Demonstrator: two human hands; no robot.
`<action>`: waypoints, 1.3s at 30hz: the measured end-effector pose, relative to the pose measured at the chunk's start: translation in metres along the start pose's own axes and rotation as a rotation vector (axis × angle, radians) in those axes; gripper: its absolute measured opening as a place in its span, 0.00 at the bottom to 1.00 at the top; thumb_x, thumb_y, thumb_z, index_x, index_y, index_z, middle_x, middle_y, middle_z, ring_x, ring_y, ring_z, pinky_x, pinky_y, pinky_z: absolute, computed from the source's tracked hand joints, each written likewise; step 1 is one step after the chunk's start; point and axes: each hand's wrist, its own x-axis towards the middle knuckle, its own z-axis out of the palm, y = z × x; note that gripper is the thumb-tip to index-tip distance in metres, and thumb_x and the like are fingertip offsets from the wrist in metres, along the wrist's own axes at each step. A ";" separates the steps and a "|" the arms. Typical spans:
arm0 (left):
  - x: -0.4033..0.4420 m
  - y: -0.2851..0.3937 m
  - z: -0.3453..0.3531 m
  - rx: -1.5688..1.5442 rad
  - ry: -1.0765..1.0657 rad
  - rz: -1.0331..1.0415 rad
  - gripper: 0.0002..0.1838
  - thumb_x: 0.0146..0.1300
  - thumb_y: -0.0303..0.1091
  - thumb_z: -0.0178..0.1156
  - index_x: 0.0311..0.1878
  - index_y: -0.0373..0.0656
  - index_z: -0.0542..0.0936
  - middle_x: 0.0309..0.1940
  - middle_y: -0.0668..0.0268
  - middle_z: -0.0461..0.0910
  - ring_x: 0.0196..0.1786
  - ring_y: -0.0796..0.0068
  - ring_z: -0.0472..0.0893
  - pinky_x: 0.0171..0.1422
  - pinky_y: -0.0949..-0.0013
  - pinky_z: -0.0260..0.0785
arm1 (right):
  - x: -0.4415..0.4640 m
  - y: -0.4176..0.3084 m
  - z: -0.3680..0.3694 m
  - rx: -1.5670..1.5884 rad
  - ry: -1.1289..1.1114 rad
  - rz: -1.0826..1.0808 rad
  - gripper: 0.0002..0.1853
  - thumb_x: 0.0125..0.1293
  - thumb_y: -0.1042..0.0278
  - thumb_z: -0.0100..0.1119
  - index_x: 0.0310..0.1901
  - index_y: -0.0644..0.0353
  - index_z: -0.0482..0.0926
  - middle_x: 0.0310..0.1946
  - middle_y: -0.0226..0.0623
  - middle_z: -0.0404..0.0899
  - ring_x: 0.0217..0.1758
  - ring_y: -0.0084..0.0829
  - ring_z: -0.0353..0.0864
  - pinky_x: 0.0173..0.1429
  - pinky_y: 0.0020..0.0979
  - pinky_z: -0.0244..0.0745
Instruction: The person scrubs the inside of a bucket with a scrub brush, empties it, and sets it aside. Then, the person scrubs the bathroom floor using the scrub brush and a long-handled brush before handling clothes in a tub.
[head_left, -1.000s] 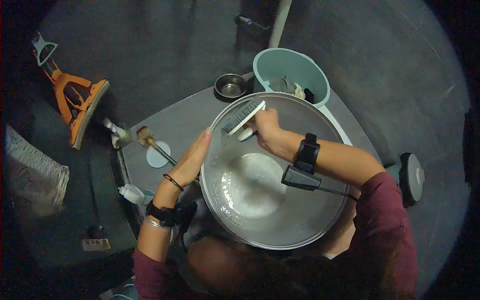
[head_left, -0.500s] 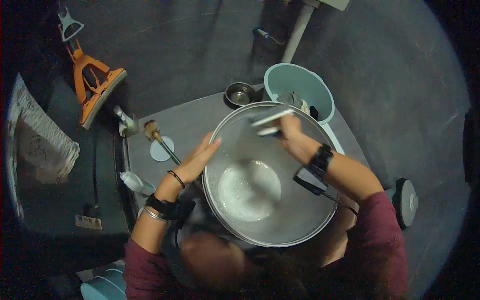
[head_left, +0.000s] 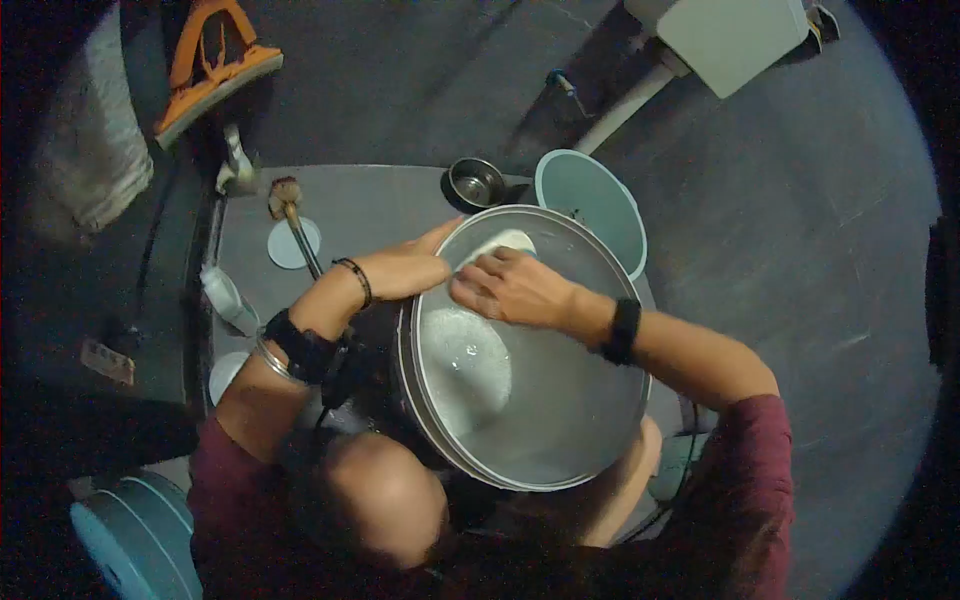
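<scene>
A large round metal basin point(head_left: 560, 400) leans in front of me, its open mouth towards me and white suds point(head_left: 465, 365) pooled inside. My left hand point(head_left: 415, 265) is closed over its upper left rim, the fingers partly hidden. Inside the basin, my right hand point(head_left: 515, 288) grips a white scrubbing brush point(head_left: 516, 240) and presses it against the wall close to that rim. Fingers cover much of the brush, and its underside does not show.
Beyond the basin are a small metal bowl point(head_left: 477, 184) and a pale green tub point(head_left: 595, 200). To the left lie a long-handled brush point(head_left: 286, 200), a white disc point(head_left: 292, 244) and a white bottle point(head_left: 228, 300). An orange floor brush point(head_left: 220, 70) stands by the wall.
My right hand has moved the brush left across the basin, towards my left hand. The basin has turned slightly, and my view has shifted.
</scene>
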 end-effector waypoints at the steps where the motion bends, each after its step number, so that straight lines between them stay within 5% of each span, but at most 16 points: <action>1: 0.000 -0.001 0.004 -0.019 0.003 0.007 0.38 0.47 0.37 0.45 0.65 0.47 0.49 0.43 0.50 0.72 0.39 0.64 0.74 0.44 0.69 0.64 | 0.007 0.007 -0.002 -0.165 -0.027 -0.146 0.12 0.51 0.66 0.50 0.38 0.59 0.71 0.36 0.36 0.75 0.35 0.30 0.77 0.38 0.29 0.70; 5: 0.007 -0.024 0.012 0.142 0.142 0.057 0.37 0.46 0.35 0.43 0.65 0.54 0.50 0.46 0.46 0.72 0.48 0.54 0.73 0.51 0.62 0.64 | -0.017 0.032 0.013 -0.722 -0.344 -0.174 0.13 0.53 0.63 0.49 0.43 0.50 0.71 0.45 0.30 0.71 0.46 0.27 0.72 0.41 0.27 0.68; 8: 0.007 -0.031 0.013 0.018 0.126 0.128 0.36 0.46 0.35 0.43 0.64 0.54 0.52 0.47 0.46 0.71 0.50 0.52 0.72 0.54 0.61 0.62 | -0.076 0.027 0.012 -0.523 -0.499 -0.081 0.12 0.54 0.63 0.51 0.41 0.52 0.75 0.41 0.32 0.75 0.43 0.28 0.74 0.40 0.30 0.70; 11: 0.001 -0.020 0.012 0.084 0.118 0.002 0.35 0.46 0.34 0.44 0.64 0.53 0.53 0.46 0.46 0.72 0.49 0.52 0.73 0.52 0.61 0.63 | -0.102 -0.026 0.002 -0.026 -1.379 0.239 0.11 0.54 0.60 0.50 0.29 0.57 0.79 0.26 0.33 0.78 0.31 0.33 0.78 0.35 0.36 0.73; 14: 0.005 -0.023 0.017 0.069 0.143 0.025 0.36 0.46 0.34 0.44 0.64 0.52 0.52 0.45 0.46 0.72 0.48 0.52 0.73 0.52 0.61 0.63 | -0.081 -0.026 -0.016 0.127 -1.464 0.158 0.14 0.54 0.58 0.50 0.32 0.59 0.79 0.27 0.34 0.78 0.32 0.35 0.78 0.36 0.37 0.73; 16: 0.007 -0.026 0.017 0.067 0.110 0.072 0.37 0.46 0.33 0.44 0.64 0.53 0.49 0.45 0.46 0.72 0.42 0.51 0.76 0.45 0.58 0.68 | -0.083 0.010 0.013 -0.070 -1.065 0.614 0.15 0.53 0.60 0.49 0.36 0.60 0.78 0.31 0.37 0.78 0.34 0.34 0.78 0.36 0.39 0.72; 18: 0.007 -0.023 0.014 0.079 0.065 0.015 0.38 0.46 0.33 0.44 0.65 0.53 0.48 0.45 0.46 0.72 0.37 0.51 0.77 0.39 0.58 0.70 | -0.050 0.034 0.022 -0.477 -0.753 0.022 0.16 0.53 0.64 0.51 0.44 0.58 0.75 0.41 0.34 0.75 0.40 0.30 0.76 0.41 0.31 0.70; 20: 0.009 -0.023 0.014 0.111 0.013 -0.042 0.39 0.46 0.33 0.44 0.65 0.54 0.46 0.43 0.47 0.73 0.25 0.54 0.78 0.24 0.60 0.72 | -0.033 0.037 0.025 -0.638 -0.518 -0.176 0.22 0.54 0.66 0.48 0.53 0.58 0.68 0.43 0.34 0.74 0.41 0.33 0.75 0.42 0.32 0.69; 24: 0.007 -0.029 0.014 0.062 0.050 0.018 0.38 0.45 0.34 0.44 0.65 0.53 0.47 0.43 0.47 0.73 0.28 0.53 0.78 0.25 0.60 0.72 | -0.099 0.023 0.055 -0.497 -0.820 0.015 0.17 0.54 0.67 0.48 0.47 0.61 0.72 0.42 0.43 0.73 0.42 0.41 0.75 0.39 0.39 0.70; 26: 0.013 -0.035 0.019 0.095 0.085 0.073 0.38 0.46 0.34 0.44 0.65 0.52 0.47 0.43 0.46 0.73 0.28 0.53 0.78 0.25 0.60 0.72 | -0.107 -0.032 0.034 -0.130 -1.201 0.402 0.16 0.48 0.60 0.54 0.35 0.63 0.77 0.34 0.41 0.76 0.37 0.37 0.76 0.36 0.38 0.69; 27: 0.016 -0.038 0.021 0.140 0.118 0.129 0.38 0.46 0.35 0.44 0.65 0.51 0.47 0.43 0.46 0.73 0.28 0.53 0.78 0.26 0.59 0.72 | -0.140 -0.049 0.048 0.221 -1.178 0.283 0.15 0.43 0.58 0.55 0.24 0.64 0.78 0.27 0.43 0.76 0.35 0.40 0.75 0.34 0.40 0.68; 30: 0.014 -0.034 0.024 0.143 0.172 0.123 0.38 0.47 0.36 0.43 0.65 0.50 0.46 0.43 0.45 0.73 0.28 0.53 0.78 0.27 0.59 0.73 | -0.127 -0.067 0.055 0.926 -1.389 0.656 0.16 0.44 0.58 0.55 0.22 0.66 0.77 0.23 0.44 0.76 0.32 0.43 0.74 0.32 0.41 0.67; 32: 0.007 -0.028 0.019 0.088 0.085 0.065 0.37 0.47 0.36 0.42 0.65 0.50 0.46 0.42 0.44 0.73 0.28 0.53 0.78 0.27 0.59 0.73 | -0.147 -0.032 0.085 0.395 -1.100 0.299 0.12 0.46 0.61 0.53 0.26 0.61 0.77 0.29 0.40 0.76 0.33 0.38 0.75 0.32 0.38 0.68; 34: 0.001 -0.022 0.016 0.033 0.002 0.005 0.37 0.47 0.36 0.42 0.65 0.50 0.46 0.42 0.44 0.73 0.27 0.53 0.78 0.27 0.60 0.73 | -0.125 0.006 0.090 -0.307 -0.674 0.274 0.09 0.50 0.66 0.51 0.32 0.54 0.77 0.35 0.35 0.76 0.35 0.31 0.76 0.32 0.35 0.70; 37: -0.005 -0.014 0.011 0.121 -0.059 -0.084 0.34 0.54 0.43 0.40 0.65 0.51 0.46 0.42 0.46 0.73 0.27 0.55 0.78 0.25 0.62 0.74 | -0.013 0.024 0.040 -0.418 -0.569 -0.154 0.16 0.51 0.66 0.51 0.44 0.59 0.72 0.31 0.35 0.77 0.33 0.33 0.78 0.33 0.31 0.72; 39: -0.008 -0.013 0.010 -0.002 -0.013 0.035 0.32 0.61 0.53 0.38 0.64 0.50 0.47 0.30 0.46 0.76 0.17 0.65 0.75 0.21 0.65 0.70 | 0.002 0.013 0.044 -0.405 -0.513 -0.212 0.16 0.51 0.67 0.51 0.44 0.58 0.72 0.30 0.34 0.77 0.33 0.33 0.78 0.32 0.31 0.73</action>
